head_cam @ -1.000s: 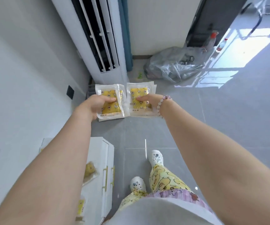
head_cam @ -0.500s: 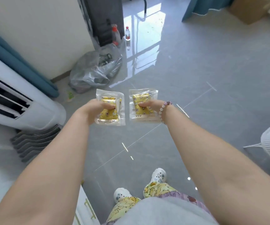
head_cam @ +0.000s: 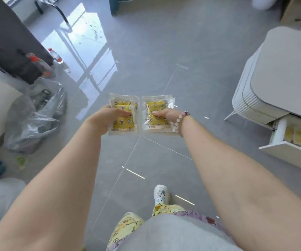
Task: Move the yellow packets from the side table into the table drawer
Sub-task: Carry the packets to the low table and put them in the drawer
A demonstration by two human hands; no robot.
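In the head view the step in hand is the carry. The left hand (head_cam: 106, 118) grasps a clear-wrapped yellow packet (head_cam: 126, 124), thumb pressed on top and fingers hidden beneath. The right hand (head_cam: 164, 115), with a bead bracelet (head_cam: 179, 120) at its wrist, pinches a second packet (head_cam: 156, 105) the same way. Each looks like a thin stack, though I cannot count the layers. Both are held out level over the floor, side by side and almost touching, well apart from any furniture.

The white table (head_cam: 287, 69) stands to the right with its drawer (head_cam: 289, 154) pulled open. More yellow packets (head_cam: 298, 136) already lie inside, near the drawer's side wall. The side table is out of view. The next move, as I judge it, calls for a turn to the right, then lowering both hands over the drawer's open edge and letting go beside the packets already there.

The floor (head_cam: 164, 51) is glossy grey tile with window glare. A crumpled plastic bag (head_cam: 34, 120) and red-capped bottles (head_cam: 57, 57) sit at the left. A white clog (head_cam: 161, 194) shows below.
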